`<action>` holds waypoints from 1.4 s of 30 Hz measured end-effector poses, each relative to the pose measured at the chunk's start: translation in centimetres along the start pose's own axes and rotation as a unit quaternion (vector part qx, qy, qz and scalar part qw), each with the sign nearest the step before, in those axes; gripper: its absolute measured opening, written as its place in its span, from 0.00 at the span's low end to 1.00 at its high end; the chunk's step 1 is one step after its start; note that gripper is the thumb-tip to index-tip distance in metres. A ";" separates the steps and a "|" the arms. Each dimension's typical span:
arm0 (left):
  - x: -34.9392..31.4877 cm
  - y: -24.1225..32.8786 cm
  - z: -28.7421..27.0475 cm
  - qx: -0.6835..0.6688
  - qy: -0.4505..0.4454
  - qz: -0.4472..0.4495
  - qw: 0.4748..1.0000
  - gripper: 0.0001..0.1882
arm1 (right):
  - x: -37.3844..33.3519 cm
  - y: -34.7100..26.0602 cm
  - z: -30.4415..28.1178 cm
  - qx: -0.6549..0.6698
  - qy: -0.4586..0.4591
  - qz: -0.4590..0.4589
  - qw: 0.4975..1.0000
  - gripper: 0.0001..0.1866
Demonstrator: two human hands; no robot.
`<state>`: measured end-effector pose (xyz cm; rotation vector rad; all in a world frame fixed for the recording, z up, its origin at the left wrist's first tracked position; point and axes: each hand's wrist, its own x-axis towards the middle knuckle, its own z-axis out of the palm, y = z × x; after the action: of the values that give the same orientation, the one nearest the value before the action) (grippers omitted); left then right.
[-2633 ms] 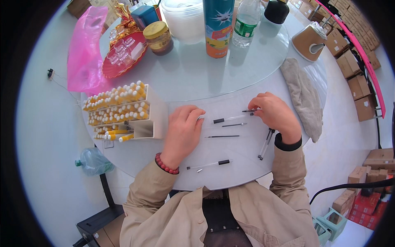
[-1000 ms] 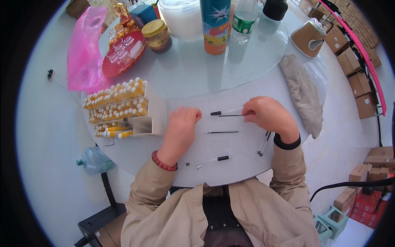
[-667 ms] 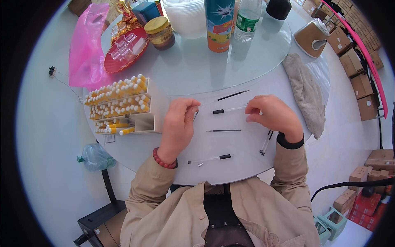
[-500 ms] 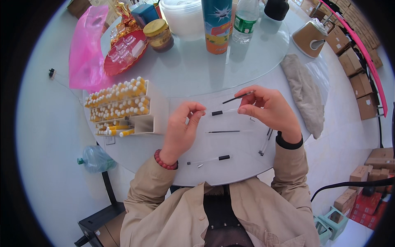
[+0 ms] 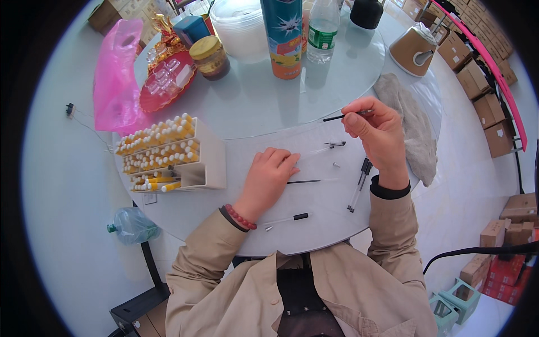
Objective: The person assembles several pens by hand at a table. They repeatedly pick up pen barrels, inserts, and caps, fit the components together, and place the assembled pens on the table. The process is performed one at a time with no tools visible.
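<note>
My right hand [image 5: 377,126], raised over the table's right side, pinches a thin dark pen refill [image 5: 334,118]. Lower down, my left hand [image 5: 270,177] rests on the tabletop with curled fingers on a clear pen barrel [image 5: 315,151], whose near end they hide. Small dark pen parts [image 5: 337,144] lie at the barrel's far end. A loose refill [image 5: 304,181] lies beside my left fingertips. Closer to me is another clear barrel with a black grip [image 5: 301,216], with a small silver tip [image 5: 269,228] near it. More pen parts [image 5: 359,185] lie below my right hand.
At left stands a white rack [image 5: 214,163] of yellow sticks with white ends. Behind are a red tray [image 5: 151,100], a jar [image 5: 210,60], a spray can [image 5: 285,42] and a plastic bottle [image 5: 323,36]. A grey cloth [image 5: 412,135] lies at the right edge, near a kettle [image 5: 412,50].
My left hand has come down to the table, moving right and toward me onto the barrel. My right hand has moved right and slightly up, carrying the refill away from it.
</note>
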<state>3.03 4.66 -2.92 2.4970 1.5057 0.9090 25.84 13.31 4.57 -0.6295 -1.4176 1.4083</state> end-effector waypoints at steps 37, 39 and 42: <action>-1.0 -1.1 -3.3 -0.808 0.097 -0.312 0.491 0.06 | -0.4 -1.4 -0.8 -0.225 -0.090 0.004 0.970 0.05; -1.0 -1.1 -3.2 -0.805 0.096 -0.315 0.493 0.06 | -0.4 -1.4 -0.8 -0.217 -0.086 0.001 0.972 0.05; -1.1 -1.1 -3.2 -0.796 0.102 -0.328 0.498 0.06 | -0.5 -1.6 -0.6 -0.233 -0.098 -0.005 0.967 0.05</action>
<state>0.15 3.63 -1.18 0.3982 0.6217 1.3459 26.98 12.84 5.79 -0.7912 -1.9349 1.1540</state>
